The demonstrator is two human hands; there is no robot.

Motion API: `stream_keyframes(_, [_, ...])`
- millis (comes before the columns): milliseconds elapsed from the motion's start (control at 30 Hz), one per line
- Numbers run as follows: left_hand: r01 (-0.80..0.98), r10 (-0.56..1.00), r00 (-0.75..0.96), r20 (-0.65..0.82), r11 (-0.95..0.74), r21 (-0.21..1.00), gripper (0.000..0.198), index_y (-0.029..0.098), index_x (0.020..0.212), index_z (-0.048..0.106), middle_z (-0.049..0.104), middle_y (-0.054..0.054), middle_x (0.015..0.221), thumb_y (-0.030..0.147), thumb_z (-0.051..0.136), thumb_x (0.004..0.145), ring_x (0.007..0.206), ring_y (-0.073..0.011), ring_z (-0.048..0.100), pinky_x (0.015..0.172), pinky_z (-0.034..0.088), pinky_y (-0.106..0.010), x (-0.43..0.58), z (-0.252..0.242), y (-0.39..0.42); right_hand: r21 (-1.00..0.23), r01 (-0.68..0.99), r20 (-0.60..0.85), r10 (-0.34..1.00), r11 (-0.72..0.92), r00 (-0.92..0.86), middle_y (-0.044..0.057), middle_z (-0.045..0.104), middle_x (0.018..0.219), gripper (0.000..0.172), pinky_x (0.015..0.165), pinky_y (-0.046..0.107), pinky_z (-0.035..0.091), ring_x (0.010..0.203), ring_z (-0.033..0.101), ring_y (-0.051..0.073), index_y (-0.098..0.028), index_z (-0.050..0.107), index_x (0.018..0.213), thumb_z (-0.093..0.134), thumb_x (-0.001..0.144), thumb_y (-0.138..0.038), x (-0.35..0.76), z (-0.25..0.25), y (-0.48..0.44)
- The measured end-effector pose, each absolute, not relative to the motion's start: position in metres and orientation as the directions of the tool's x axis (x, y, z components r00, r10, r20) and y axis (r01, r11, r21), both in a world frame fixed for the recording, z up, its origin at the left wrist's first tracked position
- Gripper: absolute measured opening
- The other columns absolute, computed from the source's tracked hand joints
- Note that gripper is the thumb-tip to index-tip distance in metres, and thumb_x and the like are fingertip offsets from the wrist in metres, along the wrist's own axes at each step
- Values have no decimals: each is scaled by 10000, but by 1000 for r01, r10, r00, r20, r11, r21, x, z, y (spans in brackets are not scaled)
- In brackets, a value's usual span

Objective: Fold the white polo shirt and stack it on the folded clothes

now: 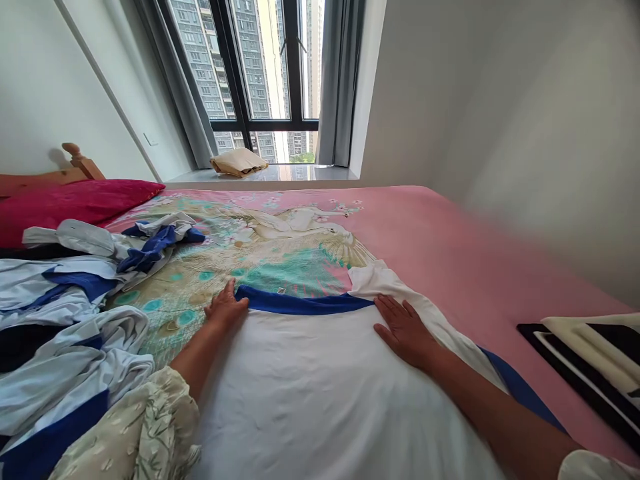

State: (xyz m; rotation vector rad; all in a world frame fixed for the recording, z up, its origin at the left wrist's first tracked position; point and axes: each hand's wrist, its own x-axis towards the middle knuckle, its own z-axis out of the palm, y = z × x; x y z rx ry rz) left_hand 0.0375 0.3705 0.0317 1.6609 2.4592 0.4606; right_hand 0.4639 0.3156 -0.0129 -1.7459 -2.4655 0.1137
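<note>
Nearest us, a white garment (320, 393) with a blue band lay spread on the bed (450, 247), our left hand (225, 308) and right hand (405, 330) open and flat upon it; it looked soft, light, best gripped at its edges.

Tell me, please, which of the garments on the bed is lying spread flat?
The white garment with the blue band under both hands; the pale blue ones at left lie crumpled.

1. The pink bed sheet (450, 247) is bare to the right of the right hand (406, 331), so a hand can slide there.
2. A heap of clothes (65, 313) blocks the left side.
3. Folded striped clothes (590, 360) sit at the far right edge.
</note>
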Motion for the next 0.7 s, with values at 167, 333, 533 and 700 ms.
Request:
stream_keyframes(167, [869, 943, -332, 22, 297, 395, 370, 207, 1036, 621, 703, -34, 898, 345, 555, 699, 882, -228, 617, 763, 454, -320, 31, 33, 396, -148, 924, 128, 934, 352, -335, 56, 231, 1529, 600, 1145, 502, 149, 1413, 181, 225, -209, 235, 1467, 271, 937, -488, 469, -17, 317])
stream_keyframes(333, [860, 940, -330, 87, 262, 438, 275, 193, 930, 629, 687, -14, 823, 364, 527, 739, 756, -176, 613, 698, 465, -277, 32, 33, 393, -170, 843, 296, 842, 511, -451, 52, 378, 1465, 481, 1144, 460, 189, 1389, 253, 230, -222, 441, 1369, 355, 926, -388, 466, -12, 311])
stream_keyframes(533, [893, 929, -266, 257, 137, 428, 384, 139, 1122, 592, 632, -123, 1166, 279, 343, 866, 1181, -261, 496, 1041, 335, -420, 57, 37, 370, -249, 837, 252, 867, 488, -430, 16, 393, 1457, 431, 1119, 419, 272, 1361, 315, 210, -252, 497, 1320, 356, 929, -365, 467, -12, 311])
stream_keyframes(700, [908, 968, 195, 157, -239, 345, 409, 251, 1226, 576, 482, -30, 1416, 389, 392, 888, 1349, -218, 353, 1146, 198, -429, 95, 29, 297, -303, 827, 235, 878, 474, -417, 13, 429, 1433, 414, 1125, 403, 268, 1355, 325, 198, -247, 526, 1284, 389, 908, -353, 465, -9, 320])
